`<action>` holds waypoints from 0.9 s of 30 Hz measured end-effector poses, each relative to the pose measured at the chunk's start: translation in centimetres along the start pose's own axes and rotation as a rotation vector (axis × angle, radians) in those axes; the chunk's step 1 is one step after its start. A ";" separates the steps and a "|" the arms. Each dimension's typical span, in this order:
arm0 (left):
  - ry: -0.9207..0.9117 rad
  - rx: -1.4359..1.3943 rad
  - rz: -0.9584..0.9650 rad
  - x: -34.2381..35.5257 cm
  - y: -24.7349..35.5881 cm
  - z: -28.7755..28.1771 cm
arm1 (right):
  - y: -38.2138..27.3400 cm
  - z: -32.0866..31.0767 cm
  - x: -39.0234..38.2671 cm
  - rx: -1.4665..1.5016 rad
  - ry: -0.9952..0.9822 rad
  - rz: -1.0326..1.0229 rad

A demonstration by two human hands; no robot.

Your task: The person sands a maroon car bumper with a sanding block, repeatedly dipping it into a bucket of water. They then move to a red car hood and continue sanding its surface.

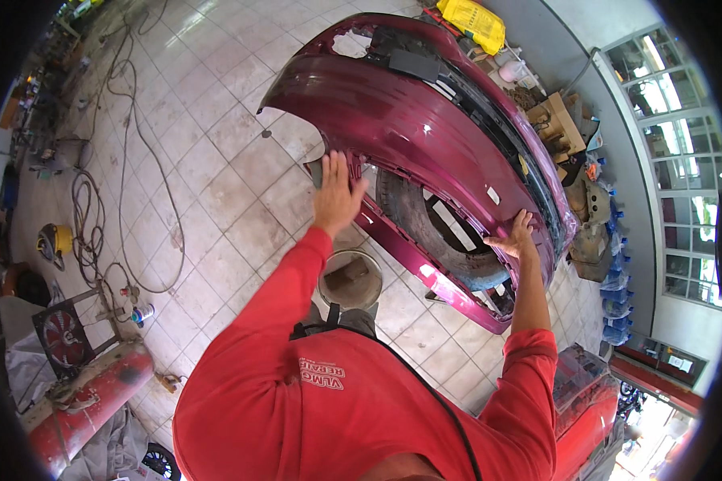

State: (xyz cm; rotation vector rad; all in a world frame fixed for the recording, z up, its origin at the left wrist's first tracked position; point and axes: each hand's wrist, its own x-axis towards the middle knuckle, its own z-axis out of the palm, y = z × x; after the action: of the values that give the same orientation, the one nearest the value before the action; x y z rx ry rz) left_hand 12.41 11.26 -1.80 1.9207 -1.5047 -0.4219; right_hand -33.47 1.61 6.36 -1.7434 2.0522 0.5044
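Laying left hand (337,191) and right hand (518,237), unclenched, on maroon bumper (393,116) edges; wearing white-lettered shirt (353,409); tiled floor (225,172) extending left.

Left hand (338,196) extends palm down; right hand (516,240) splays its thumb (494,241) leftward.

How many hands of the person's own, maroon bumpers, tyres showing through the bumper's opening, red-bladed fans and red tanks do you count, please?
Left hand and right hand: 2
Maroon bumper: 1
Tyre in the opening: 1
Red-bladed fan: 1
Red tank: 1
Total: 6
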 end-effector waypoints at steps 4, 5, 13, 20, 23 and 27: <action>0.089 0.095 -0.228 5.8 -0.6 0.4 | -1.2 -0.1 0.7 -0.033 0.004 -0.017; 0.105 0.156 -0.272 6.1 0.1 0.6 | -1.1 -0.2 0.6 -0.025 0.004 -0.015; -0.019 0.127 -0.252 7.4 -0.1 -1.2 | -1.4 -0.4 -0.1 0.000 -0.008 -0.003; 0.002 0.156 -0.241 6.9 -0.6 0.2 | -1.2 0.0 0.2 0.034 -0.016 -0.017; 0.016 0.126 -0.218 6.2 1.8 1.0 | -0.3 0.2 0.0 0.017 0.006 -0.004; -0.129 0.118 -0.107 6.3 1.6 -0.6 | 0.9 0.6 0.0 0.039 0.033 -0.012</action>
State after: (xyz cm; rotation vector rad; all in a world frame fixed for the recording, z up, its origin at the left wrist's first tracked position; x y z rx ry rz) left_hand 13.43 5.30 0.61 2.1082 -1.5436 -0.5235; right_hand -34.35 2.11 5.88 -1.7523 2.0590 0.4319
